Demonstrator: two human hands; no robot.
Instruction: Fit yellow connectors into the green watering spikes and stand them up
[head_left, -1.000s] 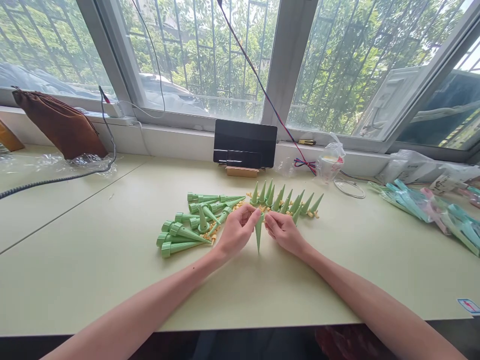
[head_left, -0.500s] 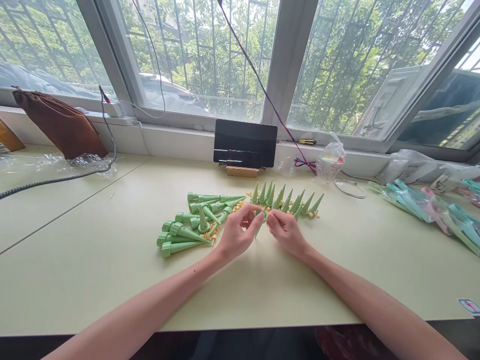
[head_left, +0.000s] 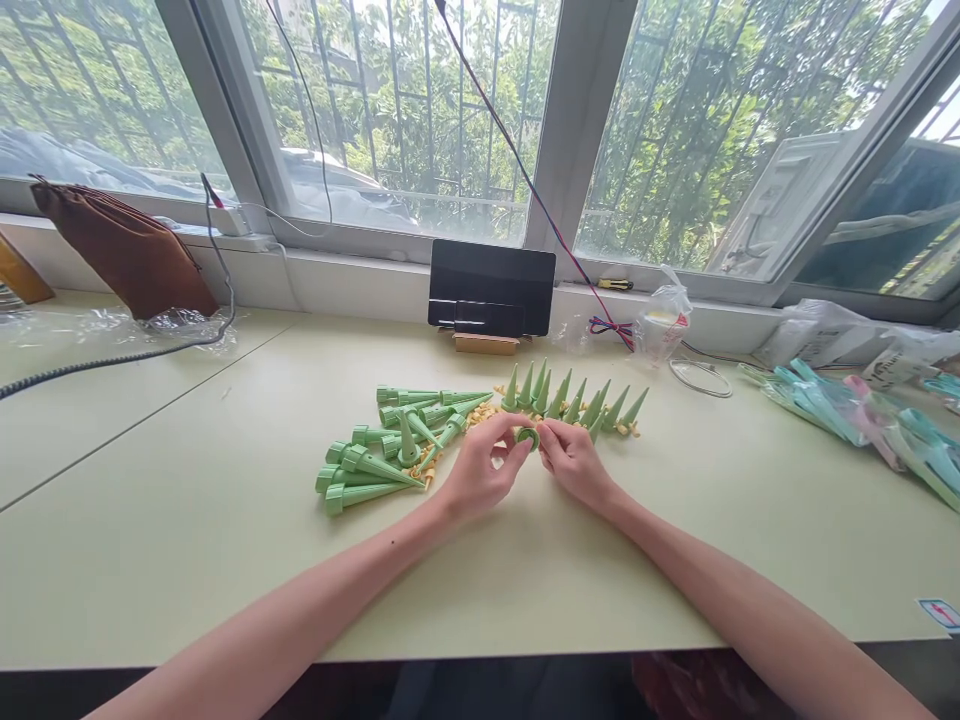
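Observation:
My left hand [head_left: 491, 462] pinches a green plastic watering spike [head_left: 528, 438] between thumb and fingers, its round open end turned toward me. Against the right side of that end, the closed fingertips of my right hand [head_left: 574, 462] press together; anything between them is hidden. To the left lies a loose heap of green watering spikes [head_left: 367, 462], one standing upright among them. Behind my hands, several more spikes [head_left: 559, 396] stand point up in a cluster, with small yellow plastic pieces at their bases. Further yellow pieces [head_left: 481, 412] lie scattered between the two groups.
A dark tablet [head_left: 491, 285] on a stand is at the back by the window. A brown drawstring bag [head_left: 127, 250] and a braided cable [head_left: 150, 350] are at left. At right are a plastic-wrapped cup [head_left: 664, 320], a coiled white cable [head_left: 699, 378] and coloured plastic strips [head_left: 825, 400].
The spike between my hands has tilted so its round open end now faces me more directly; its pointed body no longer shows below. Both hands stay in nearly the same place.

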